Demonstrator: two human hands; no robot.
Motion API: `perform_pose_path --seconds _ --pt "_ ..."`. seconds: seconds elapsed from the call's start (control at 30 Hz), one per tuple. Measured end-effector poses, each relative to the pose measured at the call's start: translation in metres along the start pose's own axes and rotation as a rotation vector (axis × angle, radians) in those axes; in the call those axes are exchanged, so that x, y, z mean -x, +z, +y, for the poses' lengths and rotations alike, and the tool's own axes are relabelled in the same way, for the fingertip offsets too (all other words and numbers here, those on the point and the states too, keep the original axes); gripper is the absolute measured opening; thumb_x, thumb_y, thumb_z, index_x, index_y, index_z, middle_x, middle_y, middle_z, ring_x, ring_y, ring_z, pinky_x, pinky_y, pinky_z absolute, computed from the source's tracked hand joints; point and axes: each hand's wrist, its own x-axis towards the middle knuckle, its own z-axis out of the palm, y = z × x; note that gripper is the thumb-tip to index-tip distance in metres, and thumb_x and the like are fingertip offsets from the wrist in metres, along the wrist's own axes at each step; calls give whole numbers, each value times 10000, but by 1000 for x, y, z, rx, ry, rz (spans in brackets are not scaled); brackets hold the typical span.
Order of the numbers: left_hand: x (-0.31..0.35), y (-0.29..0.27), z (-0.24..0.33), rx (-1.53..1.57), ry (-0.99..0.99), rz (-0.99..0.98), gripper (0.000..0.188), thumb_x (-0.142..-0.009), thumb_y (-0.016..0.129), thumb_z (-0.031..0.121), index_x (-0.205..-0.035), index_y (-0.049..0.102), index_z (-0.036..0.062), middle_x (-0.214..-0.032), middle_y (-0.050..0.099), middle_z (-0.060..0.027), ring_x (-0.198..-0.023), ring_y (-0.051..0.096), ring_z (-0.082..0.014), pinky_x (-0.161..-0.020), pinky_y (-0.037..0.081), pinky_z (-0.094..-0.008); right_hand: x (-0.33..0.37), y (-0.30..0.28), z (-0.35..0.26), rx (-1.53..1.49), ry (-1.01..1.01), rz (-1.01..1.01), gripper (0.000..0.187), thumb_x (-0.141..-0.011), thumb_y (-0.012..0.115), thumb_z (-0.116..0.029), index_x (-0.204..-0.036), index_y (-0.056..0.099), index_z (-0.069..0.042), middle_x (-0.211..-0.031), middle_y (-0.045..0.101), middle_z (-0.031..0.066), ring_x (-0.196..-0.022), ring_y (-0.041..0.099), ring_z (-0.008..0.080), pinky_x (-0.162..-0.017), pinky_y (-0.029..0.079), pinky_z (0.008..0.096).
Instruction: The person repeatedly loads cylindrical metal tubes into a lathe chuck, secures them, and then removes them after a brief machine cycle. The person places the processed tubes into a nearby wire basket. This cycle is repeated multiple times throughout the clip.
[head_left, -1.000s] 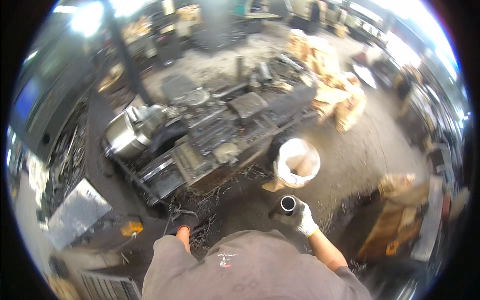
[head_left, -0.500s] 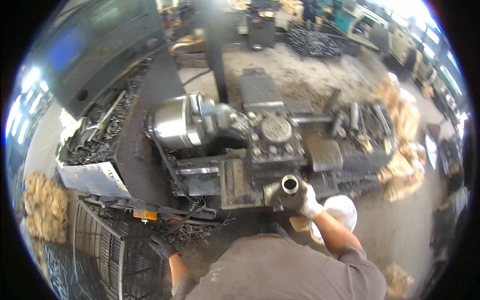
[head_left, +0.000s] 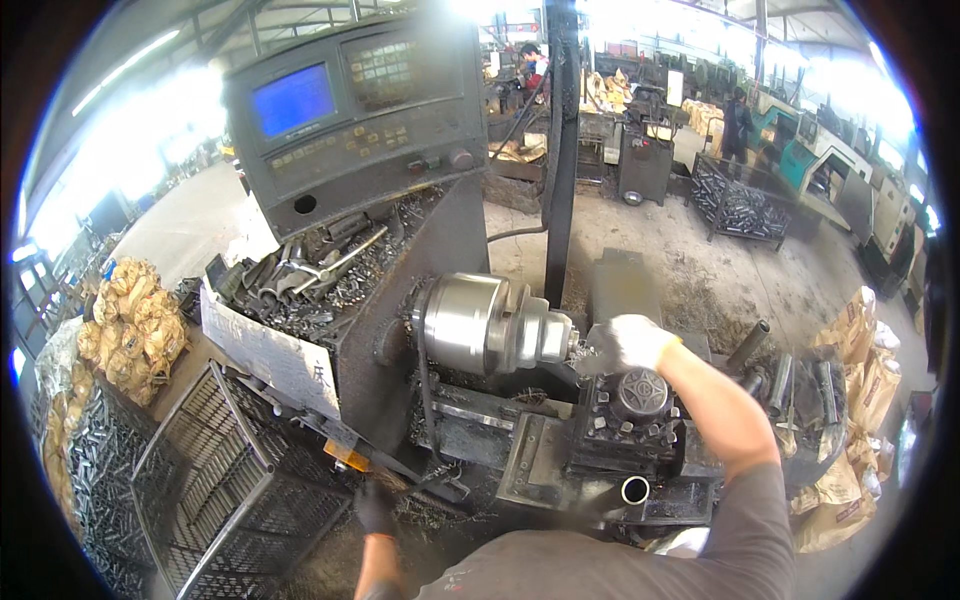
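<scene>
Near the gloved right hand (head_left: 634, 345), the stepped chuck (head_left: 480, 325) gleams silver, seemingly smooth.

Two hands (head_left: 376, 508) (head_left: 640, 343); one chuck (head_left: 465, 324); one blue screen (head_left: 293, 100); one orange block (head_left: 346, 456); one turret (head_left: 641, 393).

- Chip tray (head_left: 268, 348), nine o'clock: metal chips (head_left: 345, 290), a long rod (head_left: 355, 256).
- Floor (head_left: 800, 268): mesh crate (head_left: 228, 525) at eight, sacks (head_left: 838, 510) at four, parts bin (head_left: 748, 236) at two.
- Lathe carriage (head_left: 530, 460), five o'clock: tool turret (head_left: 640, 395).
</scene>
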Motion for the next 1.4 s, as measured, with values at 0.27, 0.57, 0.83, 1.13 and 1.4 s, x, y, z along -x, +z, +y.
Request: perform_pose_path --seconds 0.27,0.57,0.83,1.13,1.4 --pt "64 36 84 844 -451 -259 239 -1010 642 222 -1107 732 23 -907 699 -102 -820 637 -201 -781 511 -354 -147 114 118 -507 -167 -624 562 -915 807 -420 -1361 728 -86 -1398 721 94 -1324 636 283 -1052 532 422" --pt "62 72 9 280 107 -254 442 -992 657 400 -1103 751 -18 -953 767 -120 -891 693 -209 -803 533 -385 -114 60 54 -291 -636 -493 367 -1019 682 -270 -1301 745 -43 -1311 741 152 -1163 718 300 -1044 574 402" --pt "62 29 75 253 -239 -460 362 -990 663 359 -1032 737 8 -922 756 -107 -873 701 -210 -789 533 -395 -50 46 272 46 1053 254 295 -936 674 -223 -1145 812 -69 -1197 784 195 -1140 759 357 -928 609 434" --pt "-11 7 230 54 309 -203 317 -915 740 195 -1200 686 66 -1086 729 -189 -1021 701 -386 -949 553 -498 -107 51 99 -226 -264 -231 388 -836 832 -402 -1020 820 -61 -959 799 138 -861 751 296 -768 586 413" --pt "-161 60 464 -182 1190 -69 617 -772 857 365 -1303 674 109 -1371 608 -167 -1420 493 -392 -1276 266 -587 -114 65 74 -505 -145 -219 444 -772 888 -331 -1063 800 -8 -938 812 155 -821 782 278 -735 629 446"
